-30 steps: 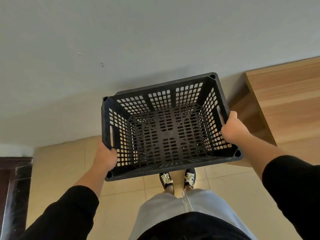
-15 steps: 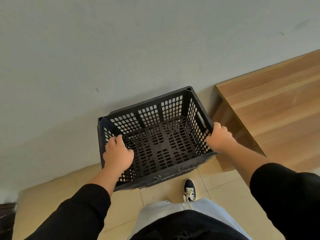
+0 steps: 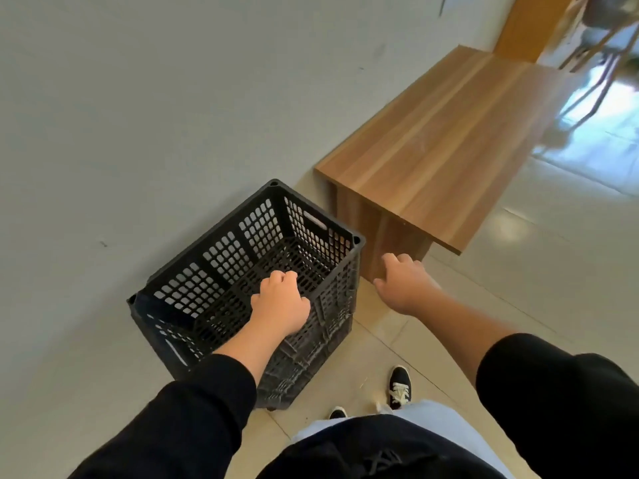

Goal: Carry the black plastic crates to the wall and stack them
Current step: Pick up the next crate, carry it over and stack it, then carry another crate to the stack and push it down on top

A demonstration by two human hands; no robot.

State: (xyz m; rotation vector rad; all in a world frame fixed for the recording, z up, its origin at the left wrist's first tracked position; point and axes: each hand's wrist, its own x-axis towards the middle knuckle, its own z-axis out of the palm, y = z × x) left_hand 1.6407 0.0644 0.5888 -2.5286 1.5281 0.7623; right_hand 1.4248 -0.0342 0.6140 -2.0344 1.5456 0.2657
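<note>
Fingers: loosely curled on both hands — nothing is held.
Left hand [image 3: 280, 307]: poised over the crate's opening.
Right hand [image 3: 404, 285]: held beside it, apart.
Black crate [image 3: 249, 243]: set on the floor [image 3: 397, 344] against the wall [image 3: 173, 98], beside a wooden bench [image 3: 449, 140].

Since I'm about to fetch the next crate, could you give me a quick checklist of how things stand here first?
1. Black crate on the floor by the wall: ok.
2. Crate upright, opening up: ok.
3. Crate empty, ready to take another on top: ok.
4. Right hand off the crate: ok.
5. Left hand off the crate: cannot tell; it is over the near rim.
6. Crate clear of the wooden table: ok.
</note>
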